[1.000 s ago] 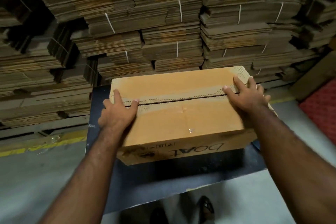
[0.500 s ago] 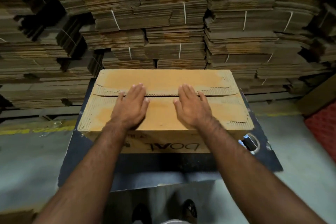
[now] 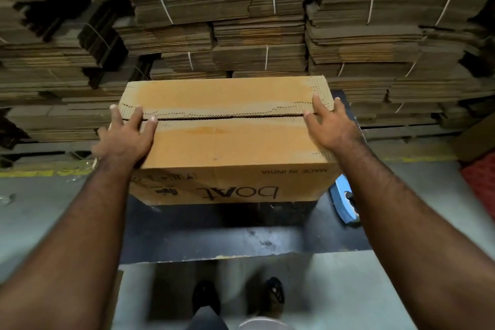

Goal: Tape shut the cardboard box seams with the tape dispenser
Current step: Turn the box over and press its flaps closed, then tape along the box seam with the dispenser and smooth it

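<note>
Two feet in dark sandals point(image 3: 238, 300) stand nearest, on the grey floor point(image 3: 348, 289) at the bottom of the view. Just beyond them lies a dark board point(image 3: 241, 236), its near edge chipped, and on it stands the cardboard box point(image 3: 230, 142), printed side facing near with "boAt" and "MADE IN INDIA" reading upside down. Both forearms reach out over the board to the box's two ends. At the right near corner of the box, partly hidden behind the right forearm, the blue tape dispenser point(image 3: 344, 203) lies on the board, untouched.

On top of the box the two flaps meet along a seam point(image 3: 230, 116) running left to right; a thin dark gap shows along it and no tape covers it, and the paper skin is torn away in a strip beside the seam, baring the corrugation. At the left end, the left hand point(image 3: 126, 136) lies spread with fingers splayed across the seam, thumb tip on the near flap. The right hand point(image 3: 330, 126) rests open and flat at the right end, fingertips over the seam onto the far flap.

Farthest back, bundles of flattened cardboard point(image 3: 241, 21), tied with pale straps, rise in stacks across the whole width. A red mat point(image 3: 479, 182) shows at the right edge.
</note>
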The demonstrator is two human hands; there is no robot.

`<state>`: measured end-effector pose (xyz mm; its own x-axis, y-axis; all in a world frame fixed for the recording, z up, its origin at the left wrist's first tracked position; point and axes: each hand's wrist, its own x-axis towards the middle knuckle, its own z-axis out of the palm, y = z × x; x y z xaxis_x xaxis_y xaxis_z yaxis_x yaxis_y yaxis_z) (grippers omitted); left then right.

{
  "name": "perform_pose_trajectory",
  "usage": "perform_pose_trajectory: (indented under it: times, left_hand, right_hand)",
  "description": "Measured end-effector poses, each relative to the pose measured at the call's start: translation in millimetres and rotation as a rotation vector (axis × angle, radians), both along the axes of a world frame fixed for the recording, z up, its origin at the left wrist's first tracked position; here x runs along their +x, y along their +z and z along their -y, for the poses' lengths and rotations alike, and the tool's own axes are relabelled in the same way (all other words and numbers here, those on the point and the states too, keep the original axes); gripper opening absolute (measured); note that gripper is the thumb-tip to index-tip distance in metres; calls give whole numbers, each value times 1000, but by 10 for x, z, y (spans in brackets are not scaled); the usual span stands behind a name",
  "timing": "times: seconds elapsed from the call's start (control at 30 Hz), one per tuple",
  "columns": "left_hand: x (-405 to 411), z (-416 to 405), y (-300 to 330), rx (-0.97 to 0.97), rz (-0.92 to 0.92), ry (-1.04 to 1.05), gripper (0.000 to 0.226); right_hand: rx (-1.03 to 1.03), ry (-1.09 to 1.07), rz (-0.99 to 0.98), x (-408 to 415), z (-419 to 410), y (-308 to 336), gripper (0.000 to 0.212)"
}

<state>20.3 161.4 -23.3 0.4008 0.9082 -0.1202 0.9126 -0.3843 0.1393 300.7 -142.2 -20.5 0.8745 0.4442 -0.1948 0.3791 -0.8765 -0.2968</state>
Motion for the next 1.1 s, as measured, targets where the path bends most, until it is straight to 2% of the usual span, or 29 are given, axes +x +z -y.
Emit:
perform_pose_trajectory:
  times: [0.17, 0.23, 0.33, 0.4, 0.43, 0.47, 0.53, 0.57, 0.63, 0.7, 0.77, 0.87, 0.97, 1.1]
  left_hand:
    - [68, -82, -35, 0, 6, -12, 68]
    - [40, -88, -79, 1, 10, -20, 69]
    - [84, -113, -174, 140, -3, -121, 71]
    - [265, 27, -177, 208, 69, -218, 69]
    - [411, 212, -147, 185, 133, -290, 68]
    - [574, 451, -103, 134, 200, -389, 68]
    - [906, 991, -31, 19, 269, -612, 73]
    - [1047, 1230, -25, -22, 269, -694, 76]
    - [1242, 1538, -90, -29, 230, -731, 79]
    - [1305, 1631, -174, 41, 190, -698, 77]
    - [1294, 1638, -200, 100, 169, -689, 78]
    - [1306, 1643, -170, 111, 154, -710, 82]
    - [1311, 1665, -161, 121, 167, -710, 82]
    - [1302, 1653, -157, 137, 172, -709, 82]
  right_hand:
    - [3, -19, -8, 70, -47, -27, 62]
    - [62, 10, -48, 77, 23, -11, 62]
    - [385, 12, -176, 147, 269, -43, 60]
    - [616, -161, -235, 109, 513, -180, 54]
    - [653, -280, -194, 61, 652, -305, 51]
    - [622, -354, -129, 14, 795, -464, 45]
    - [353, -390, -79, -113, 1057, -837, 31]
    - [207, -371, -108, -193, 1147, -1010, 34]
    - [20, -271, -170, -317, 1244, -1312, 51]
    - [-21, -237, -198, -350, 1277, -1535, 58]
    - [18, -298, -241, -318, 1285, -1642, 51]
    - [109, -355, -193, -269, 1354, -1589, 39]
    - [329, -429, -189, -157, 1531, -1349, 30]
    - [651, -401, -161, 66, 1764, -773, 45]
